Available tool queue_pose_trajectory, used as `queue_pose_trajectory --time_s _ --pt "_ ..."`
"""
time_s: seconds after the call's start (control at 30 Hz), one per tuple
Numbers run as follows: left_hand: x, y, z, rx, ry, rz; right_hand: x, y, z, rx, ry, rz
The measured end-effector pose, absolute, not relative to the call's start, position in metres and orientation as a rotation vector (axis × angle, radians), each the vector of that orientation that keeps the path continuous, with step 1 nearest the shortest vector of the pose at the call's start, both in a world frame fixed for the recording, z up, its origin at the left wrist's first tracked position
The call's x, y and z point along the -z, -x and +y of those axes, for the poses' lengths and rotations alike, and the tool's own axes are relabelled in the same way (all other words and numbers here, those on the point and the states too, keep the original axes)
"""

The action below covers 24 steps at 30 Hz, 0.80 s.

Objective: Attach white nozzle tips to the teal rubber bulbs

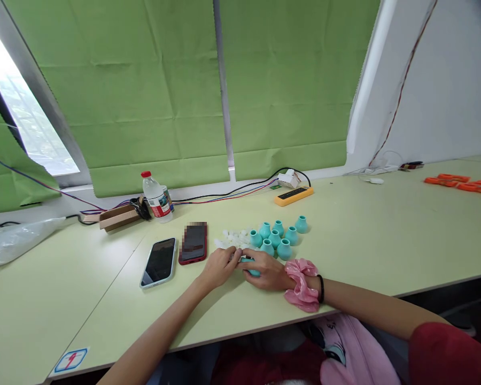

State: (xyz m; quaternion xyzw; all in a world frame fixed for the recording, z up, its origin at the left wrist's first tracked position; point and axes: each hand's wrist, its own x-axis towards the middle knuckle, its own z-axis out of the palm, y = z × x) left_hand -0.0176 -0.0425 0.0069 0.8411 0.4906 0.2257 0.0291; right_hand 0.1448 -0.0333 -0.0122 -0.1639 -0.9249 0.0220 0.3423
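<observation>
My right hand is closed around a small teal vase-shaped piece on the pale green table. My left hand meets it from the left, fingers pinched at the piece's end, where something small and white may sit. Just beyond the hands lies a heap of small white pieces, and to its right several upright teal pieces stand in a cluster. A pink scrunchie and a black band circle my right wrist.
Two phones lie left of the hands, one in a light case and one in a red case. A water bottle, a cardboard box, cables and a yellow power strip line the back. Orange parts sit far right, a plastic bag far left.
</observation>
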Motion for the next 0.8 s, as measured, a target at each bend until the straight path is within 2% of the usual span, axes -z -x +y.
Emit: queue_pose_trajectory --time_s 0.33,0.5,0.8 --pt "-0.0096 0.0161 -0.0408 -0.92 -2.121 1.291 0.016 -0.1442 -0.0291 -0.019 0.281 -2.172" --pt "-0.006 0.0172 -0.0385 -0.866 -1.792 1.153 0.0142 -0.1452 -0.0312 -0.024 0.263 -2.129" --pt "-0.0089 0.0218 -0.0393 -0.699 -1.745 1.011 0.0073 -0.1469 -0.034 -0.154 0.353 -2.313"
